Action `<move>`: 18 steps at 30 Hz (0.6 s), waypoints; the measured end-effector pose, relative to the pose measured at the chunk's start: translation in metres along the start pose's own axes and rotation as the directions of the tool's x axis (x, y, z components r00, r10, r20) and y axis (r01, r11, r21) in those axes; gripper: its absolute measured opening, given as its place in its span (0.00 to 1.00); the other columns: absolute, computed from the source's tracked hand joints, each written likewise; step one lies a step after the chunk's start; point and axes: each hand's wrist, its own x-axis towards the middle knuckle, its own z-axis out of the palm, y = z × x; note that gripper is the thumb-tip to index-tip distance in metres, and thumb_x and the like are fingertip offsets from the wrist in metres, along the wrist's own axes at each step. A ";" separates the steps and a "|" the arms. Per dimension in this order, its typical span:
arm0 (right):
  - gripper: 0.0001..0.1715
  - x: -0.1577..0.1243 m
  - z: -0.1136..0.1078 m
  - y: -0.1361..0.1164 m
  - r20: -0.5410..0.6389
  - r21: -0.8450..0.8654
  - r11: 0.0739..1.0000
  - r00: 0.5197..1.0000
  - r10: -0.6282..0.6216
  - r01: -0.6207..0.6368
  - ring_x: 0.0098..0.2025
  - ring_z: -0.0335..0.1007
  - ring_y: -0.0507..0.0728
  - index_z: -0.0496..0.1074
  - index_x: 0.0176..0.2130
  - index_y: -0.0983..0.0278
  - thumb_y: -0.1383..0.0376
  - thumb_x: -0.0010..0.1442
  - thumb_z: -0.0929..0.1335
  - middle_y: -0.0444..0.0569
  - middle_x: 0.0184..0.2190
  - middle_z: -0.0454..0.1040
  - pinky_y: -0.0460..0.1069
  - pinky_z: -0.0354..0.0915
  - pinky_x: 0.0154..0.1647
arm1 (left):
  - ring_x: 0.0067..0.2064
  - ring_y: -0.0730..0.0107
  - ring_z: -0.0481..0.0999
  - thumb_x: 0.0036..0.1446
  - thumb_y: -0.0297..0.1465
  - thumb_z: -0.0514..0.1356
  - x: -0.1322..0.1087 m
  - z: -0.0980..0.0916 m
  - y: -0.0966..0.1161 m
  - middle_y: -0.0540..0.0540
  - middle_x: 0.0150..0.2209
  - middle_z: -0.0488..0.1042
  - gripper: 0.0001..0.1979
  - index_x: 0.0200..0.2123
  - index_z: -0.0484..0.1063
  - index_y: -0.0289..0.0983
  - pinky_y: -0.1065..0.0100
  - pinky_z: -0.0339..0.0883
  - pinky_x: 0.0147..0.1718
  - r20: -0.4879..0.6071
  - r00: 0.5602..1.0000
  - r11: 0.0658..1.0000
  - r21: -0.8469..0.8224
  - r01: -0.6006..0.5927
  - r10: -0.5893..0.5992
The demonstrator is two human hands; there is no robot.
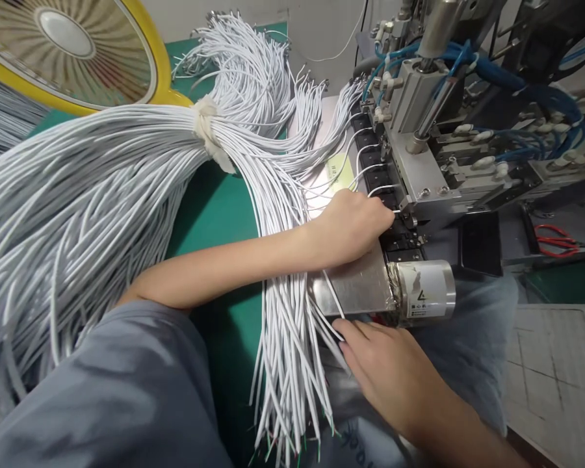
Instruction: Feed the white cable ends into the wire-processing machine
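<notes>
My left hand [353, 224] is closed at the row of black slots [380, 175] along the machine's front edge. A short bit of white cable shows just past its knuckles; the fingertips are hidden beneath the hand. Lower down, my right hand [385, 367] pinches a white cable [333, 296] between thumb and forefinger. This cable runs up toward my left wrist. Under my left forearm hangs a thick bundle of white cables [285, 325], its lower ends showing thin coloured wires. A cream cloth tie [207, 130] gathers the bundle higher up. Several single cables curve into the upper slots.
The machine [414, 110] with cylinders and blue air hoses fills the upper right. A tape roll [426, 289] sits below the slots. Red-handled pliers [558, 240] lie at right. A yellow fan [160, 58] stands upper left, beside more cables [253, 71] on the green mat [229, 208].
</notes>
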 end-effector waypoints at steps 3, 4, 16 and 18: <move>0.23 -0.018 -0.003 0.011 -0.128 0.146 0.988 0.989 0.077 -0.058 0.28 0.73 0.56 0.62 0.53 0.66 0.74 0.58 0.57 0.51 0.31 0.77 0.48 0.60 0.24 | 0.23 0.71 0.69 0.54 0.21 0.51 -0.005 -0.005 0.017 0.47 0.21 0.70 0.10 0.27 0.71 0.32 0.70 0.56 0.22 -0.087 0.993 0.992 -0.092 -0.086 0.078; 0.23 -0.022 -0.007 0.016 -0.162 0.203 0.974 0.978 0.134 -0.100 0.26 0.72 0.56 0.62 0.54 0.66 0.73 0.59 0.57 0.50 0.29 0.77 0.48 0.61 0.23 | 0.22 0.73 0.68 0.57 0.24 0.50 -0.006 -0.006 0.023 0.48 0.20 0.69 0.11 0.28 0.71 0.33 0.71 0.55 0.21 -0.151 0.981 0.979 -0.140 -0.145 0.124; 0.08 0.009 -0.044 0.081 -0.389 0.897 0.421 0.698 0.601 0.137 0.20 0.65 0.49 0.71 0.35 0.62 0.61 0.57 0.68 0.42 0.22 0.71 0.45 0.63 0.22 | 0.31 0.75 0.73 0.61 0.29 0.51 -0.003 0.012 0.016 0.46 0.31 0.75 0.10 0.38 0.73 0.34 0.74 0.65 0.27 -0.606 0.776 0.806 -0.365 -0.465 0.173; 0.10 0.014 -0.045 0.083 -0.392 0.905 0.387 0.698 0.599 0.177 0.22 0.67 0.49 0.71 0.36 0.63 0.59 0.57 0.67 0.44 0.24 0.73 0.46 0.66 0.24 | 0.32 0.75 0.74 0.61 0.28 0.52 -0.002 0.012 0.015 0.44 0.34 0.76 0.10 0.38 0.72 0.34 0.74 0.67 0.29 -0.601 0.788 0.787 -0.417 -0.455 0.137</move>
